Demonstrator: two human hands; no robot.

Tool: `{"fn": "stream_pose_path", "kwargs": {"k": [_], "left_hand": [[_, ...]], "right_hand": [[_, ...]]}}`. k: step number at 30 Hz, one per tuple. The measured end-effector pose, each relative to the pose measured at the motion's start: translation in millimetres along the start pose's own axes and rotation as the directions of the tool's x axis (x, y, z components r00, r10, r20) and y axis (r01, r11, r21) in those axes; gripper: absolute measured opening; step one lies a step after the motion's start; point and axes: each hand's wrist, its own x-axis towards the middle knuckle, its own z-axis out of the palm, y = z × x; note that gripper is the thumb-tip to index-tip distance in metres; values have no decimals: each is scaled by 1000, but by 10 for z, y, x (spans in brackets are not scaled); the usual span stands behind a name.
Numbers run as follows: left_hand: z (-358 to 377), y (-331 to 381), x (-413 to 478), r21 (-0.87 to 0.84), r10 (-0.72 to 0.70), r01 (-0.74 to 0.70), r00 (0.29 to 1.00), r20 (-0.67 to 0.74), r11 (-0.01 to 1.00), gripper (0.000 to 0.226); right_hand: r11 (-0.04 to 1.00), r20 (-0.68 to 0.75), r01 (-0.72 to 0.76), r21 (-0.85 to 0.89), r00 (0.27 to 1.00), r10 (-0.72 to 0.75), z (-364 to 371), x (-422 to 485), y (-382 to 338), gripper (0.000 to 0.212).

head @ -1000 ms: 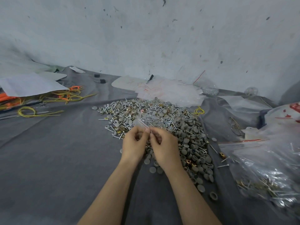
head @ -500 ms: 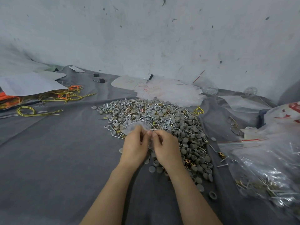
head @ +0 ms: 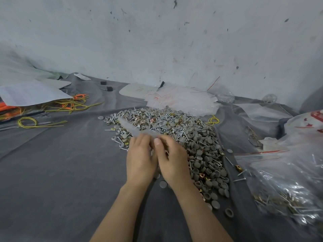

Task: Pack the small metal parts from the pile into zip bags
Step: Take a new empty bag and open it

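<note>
left hand (head: 139,159) and right hand (head: 173,161) pinch blurred clear zip bag (head: 134,129) | over pile (head: 188,131)

Motion-blurred at centre: clear zip bag (head: 134,129); held end hidden behind left hand (head: 140,159) and right hand (head: 173,161). Cut by right edge: filled plastic bag (head: 288,189).

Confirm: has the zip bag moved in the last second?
Yes. The zip bag, held by the left hand and right hand, swung left, from the middle of the pile to its left edge, towards the lone grey cap.
</note>
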Motion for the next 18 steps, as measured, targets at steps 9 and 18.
{"fn": "stream_pose_path", "kwargs": {"k": [9,18], "left_hand": [[100,140,-40,-293,42,-58,997,-60,954,50],[48,474,102,-745,-146,607,740,657,-278,61]], "right_hand": [[233,368,-460,857,861,351,-276,214,24,75],[-102,499,-490,866,832,241,-216,230,-179,96]]}}
